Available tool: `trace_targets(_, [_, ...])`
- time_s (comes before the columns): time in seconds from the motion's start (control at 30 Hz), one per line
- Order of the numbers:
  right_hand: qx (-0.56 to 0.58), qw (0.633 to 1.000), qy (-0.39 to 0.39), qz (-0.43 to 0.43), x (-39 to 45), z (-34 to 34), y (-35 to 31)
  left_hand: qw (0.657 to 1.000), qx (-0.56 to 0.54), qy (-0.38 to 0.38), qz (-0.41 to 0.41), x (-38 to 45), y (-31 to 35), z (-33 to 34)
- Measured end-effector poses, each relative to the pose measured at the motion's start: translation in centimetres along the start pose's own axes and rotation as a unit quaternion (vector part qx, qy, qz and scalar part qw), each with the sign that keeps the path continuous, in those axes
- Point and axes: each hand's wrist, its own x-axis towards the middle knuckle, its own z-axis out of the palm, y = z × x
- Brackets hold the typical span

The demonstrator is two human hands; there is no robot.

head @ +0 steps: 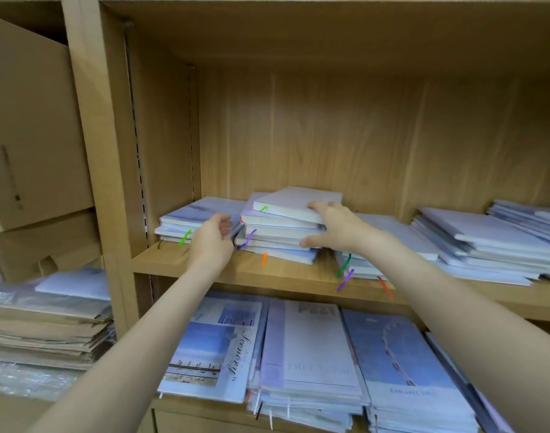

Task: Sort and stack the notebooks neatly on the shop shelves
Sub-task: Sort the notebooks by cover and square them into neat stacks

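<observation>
Both forearms reach up from the bottom corners of the frame to the middle shelf (223,270). At frame centre the right hand (336,225) clamps the right end of a skewed notebook pile (280,226), fingers (317,206) spread over the top cover and thumb at the lower books. The left hand (213,237) hovers at the pile's left edge, its fingers loosely curled, apart, holding nothing. Squaring this pile looks to be the step in hand; next, both hands must press its sides flush. Below, a lower-shelf cover (211,348) reads "Scenery"; other print is too blurred.
</observation>
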Motion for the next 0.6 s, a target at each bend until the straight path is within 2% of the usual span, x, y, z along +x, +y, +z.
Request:
trace_targets(0.1, [0.042, 0.997, 0.054, -0.032, 0.7, 1.6, 1.0, 0.999, 0.044, 0.011, 0.003, -0.1, -1.5, -0.7])
trace_targets(0.2, [0.021, 0.996, 0.075, -0.049, 1.4, 2.0, 1.6, 0.999, 0.035, 0.005, -0.003, -0.2, -2.3, -0.5])
trace_targets(0.33, [0.025, 0.994, 0.088, -0.052, 1.9, 2.4, 2.2, 0.997, 0.041, -0.064, -0.026, -0.7, -2.9, 0.3])
trace_targets(0.5, [0.055, 0.982, 0.178, -0.031, 1.9, 2.7, 2.7, 0.972, 0.175, -0.143, -0.063, -0.3, -1.5, 1.7])
trace_targets(0.6, [0.058, 0.982, 0.178, -0.016, 2.0, 2.6, 3.0, 0.978, 0.081, -0.152, -0.114, 0.5, -1.1, 2.1])
